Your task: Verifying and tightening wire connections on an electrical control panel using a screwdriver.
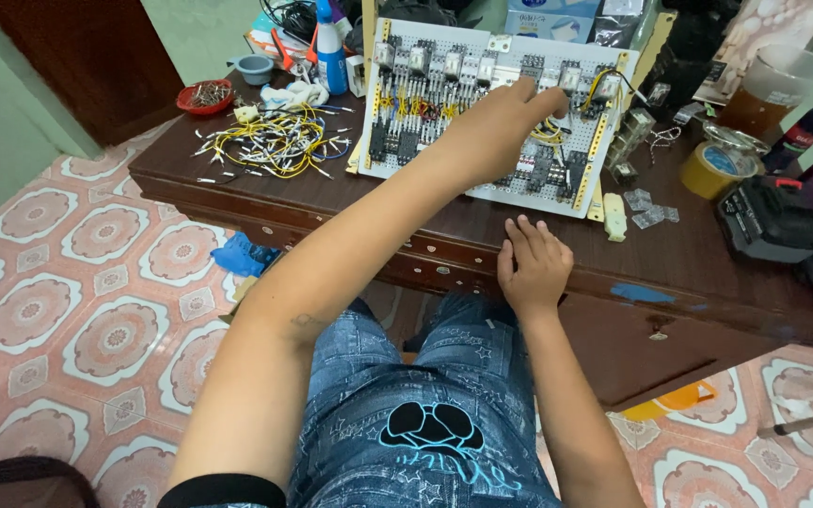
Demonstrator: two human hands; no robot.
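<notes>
The left hand (pixel 496 127) is reaching across the white wiring board (pixel 491 113), its fingers curling loosely and the fingertips pressing near a small clear relay (pixel 571 77) on the top row; whether it is pinching anything is hidden by the knuckles. The right hand (pixel 534 263) is resting flat and open on the table edge (pixel 444 246), just below the board, holding nothing. The board itself is leaning tilted on the dark wooden table, straight ahead of both hands.

Judging from this, the forearm is passing low over the yellow wires (pixel 549 132) on the board, so it could be snagging one and pulling it from its terminal. The board is only propped up, and a push from the left fingertips could be sliding it back, since the right hand is not bracing it. The loose clear covers (pixel 649 207) to the right of the right hand are lying near the edge and could be getting brushed off.

Far left of the left hand, a small red bowl (pixel 204 96) is holding what look like metal screws or pins. Beside it a grey cup (pixel 254 68) is sitting; its contents cannot be told. A bundle of cut yellow wire pieces (pixel 275 141) is lying loose near them, in no container.
</notes>
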